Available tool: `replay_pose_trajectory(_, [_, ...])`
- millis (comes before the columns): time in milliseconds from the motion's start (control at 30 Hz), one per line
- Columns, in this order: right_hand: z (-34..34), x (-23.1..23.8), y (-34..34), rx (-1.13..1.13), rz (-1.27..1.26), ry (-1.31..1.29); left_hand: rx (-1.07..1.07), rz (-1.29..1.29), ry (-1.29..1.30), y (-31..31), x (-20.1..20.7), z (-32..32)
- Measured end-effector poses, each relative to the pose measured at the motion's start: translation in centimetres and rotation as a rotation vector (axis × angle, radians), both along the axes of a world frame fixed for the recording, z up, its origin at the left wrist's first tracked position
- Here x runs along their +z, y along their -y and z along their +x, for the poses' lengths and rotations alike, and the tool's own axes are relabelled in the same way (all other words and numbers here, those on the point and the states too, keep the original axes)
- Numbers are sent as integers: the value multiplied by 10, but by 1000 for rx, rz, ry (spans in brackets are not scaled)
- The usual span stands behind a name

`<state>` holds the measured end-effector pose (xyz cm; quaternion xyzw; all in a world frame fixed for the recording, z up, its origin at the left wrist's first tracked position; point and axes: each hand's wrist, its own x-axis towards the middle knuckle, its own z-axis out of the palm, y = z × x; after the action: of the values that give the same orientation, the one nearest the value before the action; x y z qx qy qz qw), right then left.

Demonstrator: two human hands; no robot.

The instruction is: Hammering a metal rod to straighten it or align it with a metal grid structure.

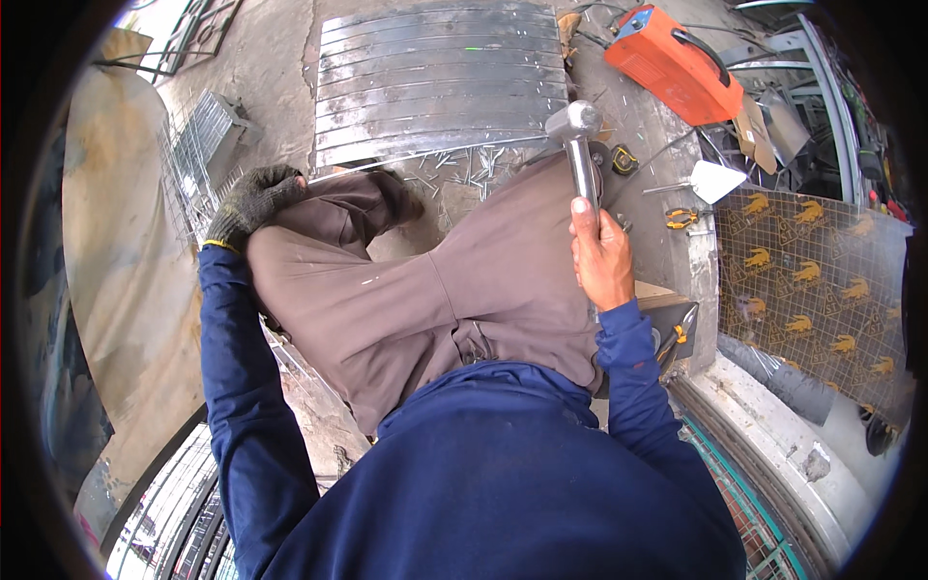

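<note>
Shiny steel hammer (580,155) over the brown-trousered right thigh (527,232)
Bare right hand (603,255) wraps its handle (585,182), seemingly for control; dark-gloved left hand (255,206) curls on the left knee, perhaps bracing, contents unclear. Thin silver nail-like pieces (472,167) lie beside the grey slatted panel's (440,85) near edge.

Scuffed grey-brown floor (275,72), big stained tan sheet (126,193) at left, dark metal grille (200,29) upper left, grey metal framework (820,82) upper right, bright light washing the upper-left edge.
</note>
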<state>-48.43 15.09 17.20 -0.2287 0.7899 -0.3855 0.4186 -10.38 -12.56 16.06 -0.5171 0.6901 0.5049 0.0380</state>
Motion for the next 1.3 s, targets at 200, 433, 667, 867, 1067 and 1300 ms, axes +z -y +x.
replay_pose_trajectory(200, [1, 6, 2, 11, 10, 21, -180, -123, 76, -6, 11, -24])
replay_pose_trajectory(433, [-4, 21, -1, -60, -2, 81, -215, -87, 123, -18, 19, -53])
replay_pose_trajectory(667, [-4, 27, 0, -109, -112, 61, -265, -97, 183, -20, 18, -58])
replay_pose_trajectory(867, [-5, -6, 4, -9, -139, -160, -248, -111, 118, -21, 7, -60])
replay_pose_trajectory(1067, [-5, -7, 5, 63, -109, -125, -300, -187, 47, -33, -10, -69])
replay_pose_trajectory(1300, [3, -3, -5, 64, -105, -87, -263, -51, -59, -39, -26, -83])
